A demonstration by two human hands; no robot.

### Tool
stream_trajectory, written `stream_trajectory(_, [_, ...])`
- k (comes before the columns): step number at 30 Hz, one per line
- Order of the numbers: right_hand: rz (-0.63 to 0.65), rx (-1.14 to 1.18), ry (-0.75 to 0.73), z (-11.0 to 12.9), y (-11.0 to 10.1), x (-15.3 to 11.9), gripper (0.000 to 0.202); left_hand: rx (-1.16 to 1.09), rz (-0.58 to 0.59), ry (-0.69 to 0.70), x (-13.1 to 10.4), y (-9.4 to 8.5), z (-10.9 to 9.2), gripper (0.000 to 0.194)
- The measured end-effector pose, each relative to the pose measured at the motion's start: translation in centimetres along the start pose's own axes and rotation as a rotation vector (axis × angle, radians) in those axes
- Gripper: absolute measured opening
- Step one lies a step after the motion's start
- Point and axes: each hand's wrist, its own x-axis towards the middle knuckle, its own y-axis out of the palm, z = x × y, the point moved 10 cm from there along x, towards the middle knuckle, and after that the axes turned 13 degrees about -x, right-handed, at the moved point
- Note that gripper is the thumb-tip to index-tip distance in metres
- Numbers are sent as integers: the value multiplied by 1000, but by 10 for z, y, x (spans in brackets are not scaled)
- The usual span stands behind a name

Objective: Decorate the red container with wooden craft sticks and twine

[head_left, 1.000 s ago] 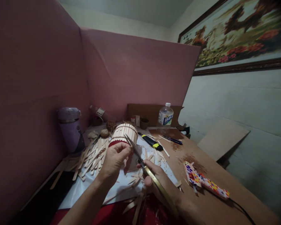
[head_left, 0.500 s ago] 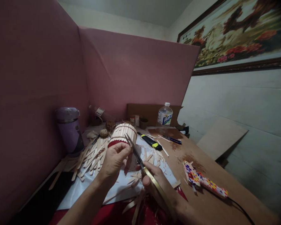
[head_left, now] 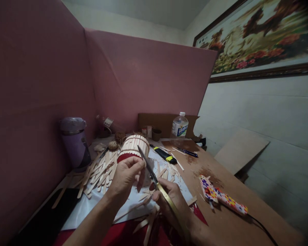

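My right hand (head_left: 170, 196) is wrapped round the brass-coloured handles of a pair of scissors (head_left: 149, 168), whose dark blades point up and away to the left. Close beside the blades, my left hand (head_left: 129, 172) is closed in a pinch; whatever lies between its fingertips is too small or hidden to name. Just beyond the left hand, a barrel-shaped piece (head_left: 135, 143) covered in wooden craft sticks lies on its side, bound with two rings of twine, its red end towards me. Many loose craft sticks (head_left: 105, 174) are heaped to the left of my hands.
Behind the sticks stands a purple tumbler (head_left: 75, 145). A yellow-and-black utility knife (head_left: 163, 154), a pen-like tool (head_left: 189, 152) and a water bottle (head_left: 179, 128) are further back. A flowered glue gun (head_left: 222, 197) with its cord lies on the right. Wood scraps litter the white sheet (head_left: 86, 208).
The whole view has shifted very slightly. The scissor blades look closer together than before, and both hands stay in almost the same place.
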Motion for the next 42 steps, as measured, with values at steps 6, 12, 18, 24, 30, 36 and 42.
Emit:
stream_trajectory(6, [-3,-35,-38,1,-2,1,69,-19,-27,1,0,-2,-1,30])
stream_trajectory(12, [61,-54,-74,3,1,0,80,19,2,16,2,-5,-4,26])
stream_trajectory(18, [109,-63,-38,3,0,1,79,37,20,-7,2,-6,-6,27])
stream_trajectory(24, [121,-85,-74,8,1,0,76,49,22,2,2,-4,-7,27])
stream_trajectory(30, [145,-51,-49,6,4,0,78,74,44,-19,3,-6,-5,28])
stream_trajectory(36, [91,-63,-47,9,0,2,70,68,39,-31,3,-6,-4,28])
stream_trajectory(42, [132,-60,-57,5,4,2,78,66,55,-30,5,-6,-5,28])
